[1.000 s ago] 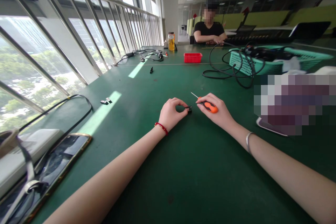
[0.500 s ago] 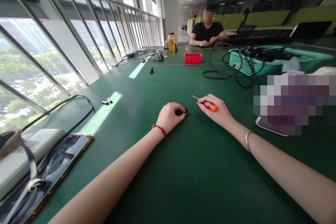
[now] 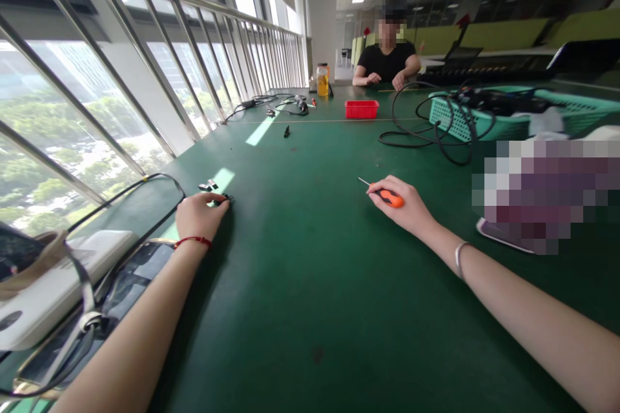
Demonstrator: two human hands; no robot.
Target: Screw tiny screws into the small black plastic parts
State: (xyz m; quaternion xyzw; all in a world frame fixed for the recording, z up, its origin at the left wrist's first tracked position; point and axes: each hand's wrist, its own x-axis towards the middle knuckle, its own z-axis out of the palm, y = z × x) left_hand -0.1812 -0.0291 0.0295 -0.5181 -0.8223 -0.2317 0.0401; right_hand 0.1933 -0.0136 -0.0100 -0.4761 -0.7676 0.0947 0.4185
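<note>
My left hand is over the left side of the green table, its fingers pinched round a small black part. The part's kind is too small to tell, and my fingers partly cover it. Just beyond those fingers lie a few small black and silver pieces by a strip of sunlight. In my right hand is a screwdriver with an orange and black handle. Its thin metal shaft points up and to the left, away from the left hand.
A red tray and a jar of amber liquid stand farther back. At right, black cables spill from a teal basket. A white box and a strap lie at left. A person sits at the far end.
My left hand has moved left across the table with the small black part, from near the screwdriver tip to beside the small pieces. My right hand stays nearly in place, holding the screwdriver.
</note>
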